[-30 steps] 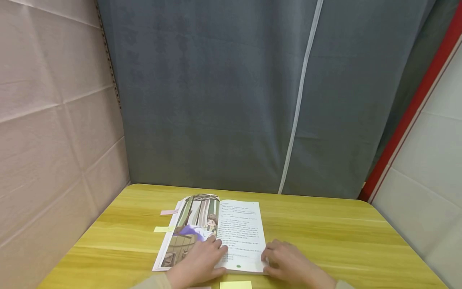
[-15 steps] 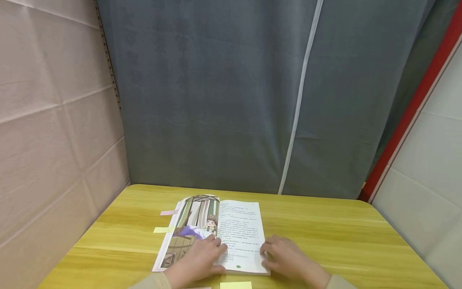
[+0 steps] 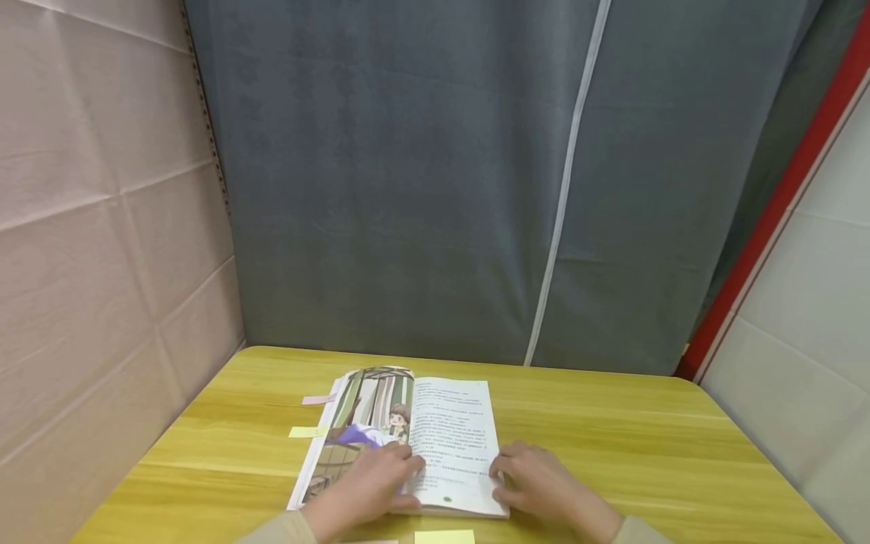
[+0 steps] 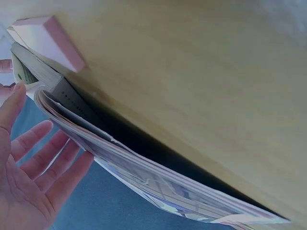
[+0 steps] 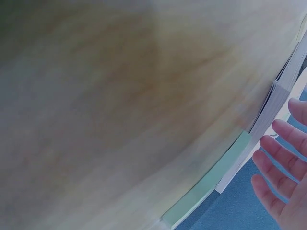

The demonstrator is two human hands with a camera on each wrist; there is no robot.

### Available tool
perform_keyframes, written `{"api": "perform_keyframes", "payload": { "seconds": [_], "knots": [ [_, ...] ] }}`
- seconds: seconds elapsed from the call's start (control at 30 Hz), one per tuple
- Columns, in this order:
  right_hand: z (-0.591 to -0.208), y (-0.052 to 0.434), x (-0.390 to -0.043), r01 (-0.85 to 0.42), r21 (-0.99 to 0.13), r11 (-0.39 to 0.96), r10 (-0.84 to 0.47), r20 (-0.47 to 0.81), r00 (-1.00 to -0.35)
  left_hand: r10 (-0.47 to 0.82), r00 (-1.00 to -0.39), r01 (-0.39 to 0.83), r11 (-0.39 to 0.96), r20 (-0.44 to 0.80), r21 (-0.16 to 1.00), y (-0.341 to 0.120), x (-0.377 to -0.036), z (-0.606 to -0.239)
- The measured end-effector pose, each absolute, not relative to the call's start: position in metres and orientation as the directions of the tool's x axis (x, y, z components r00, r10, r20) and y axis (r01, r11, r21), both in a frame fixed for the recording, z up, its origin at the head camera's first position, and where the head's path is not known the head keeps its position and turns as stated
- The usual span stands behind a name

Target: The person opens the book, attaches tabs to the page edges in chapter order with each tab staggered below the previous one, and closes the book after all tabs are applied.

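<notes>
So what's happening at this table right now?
A person sits at a yellow wooden table with an open picture book lying flat in front of them. The left hand rests with straight fingers on the lower part of the pages near the middle fold, and the right hand touches the right page's outer edge. Small sticky notes, one pink and one yellow, poke out at the book's left side, and a yellow note pad lies at the near edge.

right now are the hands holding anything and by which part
Nothing is gripped. The left hand rests flat across the open book near its spine, and the right hand lies with straight fingers at the right page's outer edge.
</notes>
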State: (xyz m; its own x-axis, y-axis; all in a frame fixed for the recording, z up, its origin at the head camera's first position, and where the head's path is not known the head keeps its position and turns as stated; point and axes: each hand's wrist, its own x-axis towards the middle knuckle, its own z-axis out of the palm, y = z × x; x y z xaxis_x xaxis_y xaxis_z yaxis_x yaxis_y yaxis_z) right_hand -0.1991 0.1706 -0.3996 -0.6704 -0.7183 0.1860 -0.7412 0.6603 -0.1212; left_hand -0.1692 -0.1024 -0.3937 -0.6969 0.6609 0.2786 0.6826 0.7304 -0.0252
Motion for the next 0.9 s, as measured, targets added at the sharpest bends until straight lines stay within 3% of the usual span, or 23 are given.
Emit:
{"api": "perform_keyframes", "payload": {
  "seconds": [0.27, 0.53, 0.9],
  "knots": [
    [-0.4, 0.172, -0.198, -0.759, -0.104, 0.643, -0.731, 0.215, -0.648, 0.686, -0.645, 0.725, 0.688, 0.336, -0.012, -0.109, -0.167, -0.39],
    [-0.4, 0.172, -0.199, -0.762, -0.113, 0.638, -0.733, 0.214, -0.645, 0.748, -0.491, 0.737, 0.63, 0.446, -0.245, -0.106, -0.163, -0.397],
    [-0.399, 0.171, -0.198, -0.768, -0.1, 0.632, -0.738, 0.224, -0.637, 0.796, -0.438, 0.661, 0.6, 0.417, -0.451, -0.1, -0.162, -0.397]
  ]
}}
